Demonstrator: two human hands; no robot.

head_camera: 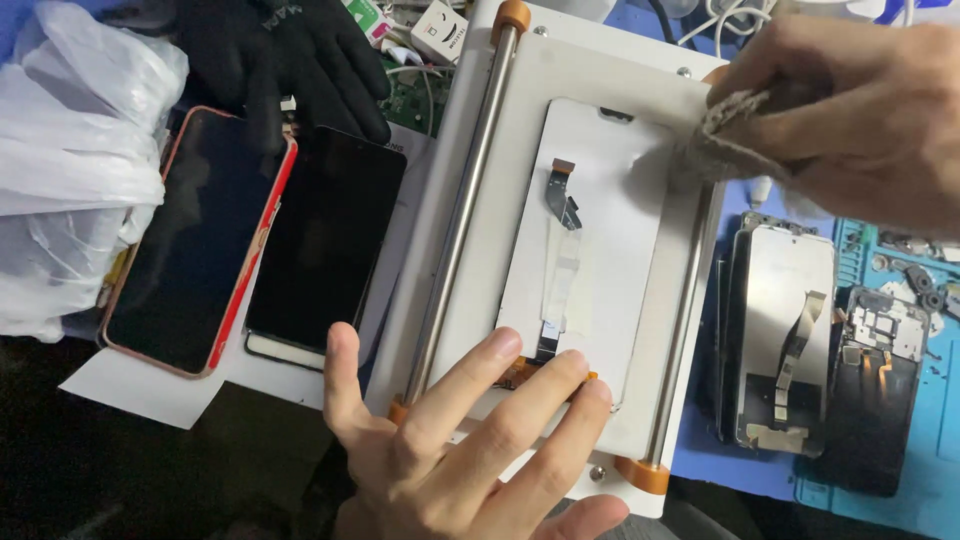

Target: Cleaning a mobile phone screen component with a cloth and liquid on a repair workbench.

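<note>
Centrally, white screen panel [600, 230], flex ribbon up, left hand [460, 450] splayed flat, right hand [860, 110] fingers pinching cloth [725, 130]

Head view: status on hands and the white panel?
Left hand flat, pinning white screen panel on white fixture. Right hand pinching cloth at panel's corner. Nothing in the way.
</note>
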